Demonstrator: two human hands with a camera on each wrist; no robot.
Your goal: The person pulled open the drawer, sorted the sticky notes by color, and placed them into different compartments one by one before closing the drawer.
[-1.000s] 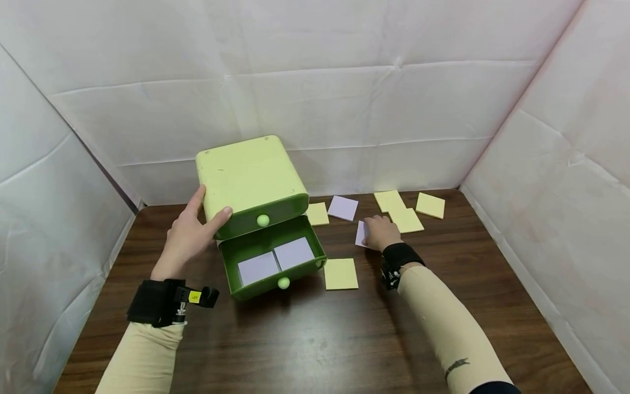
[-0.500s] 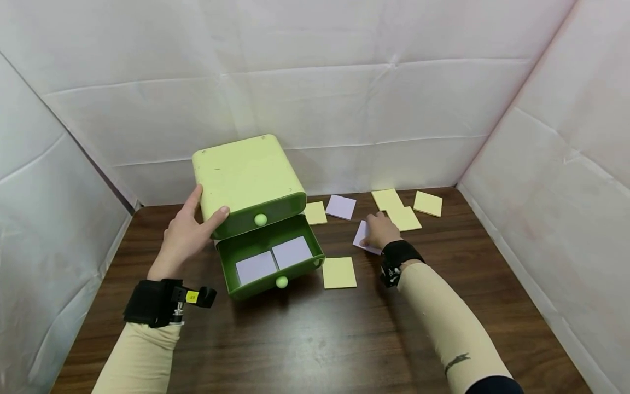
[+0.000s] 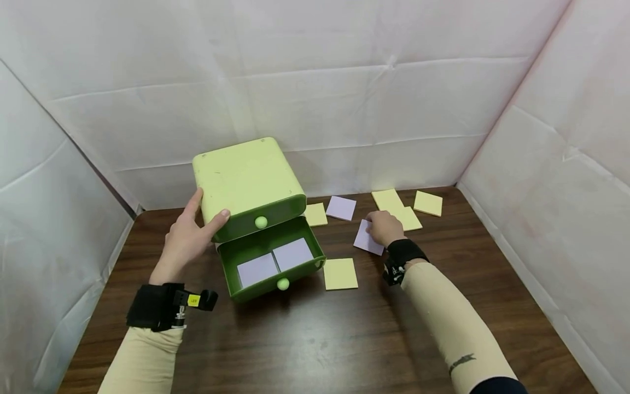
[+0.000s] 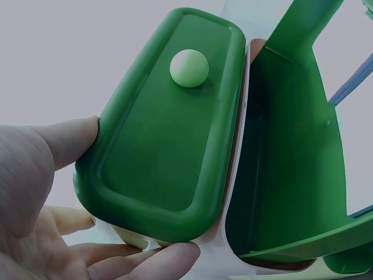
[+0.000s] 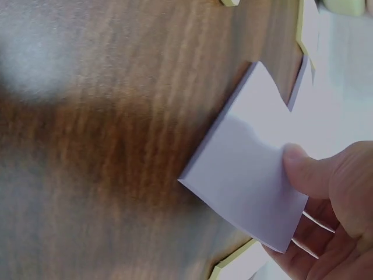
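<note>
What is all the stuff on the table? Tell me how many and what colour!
Drawer box: one, light green top, dark green fronts, left of middle; lower drawer pulled open.
Purple pads in the drawer: two, side by side.
Purple pad: one, lying near the back wall.
Purple pad under the right hand: one, pinched.
Yellow pads: five, scattered around the middle and back right.
Table: one, dark brown wood.
Left hand: grips the box's left side.
Right hand: holds the purple pad.
</note>
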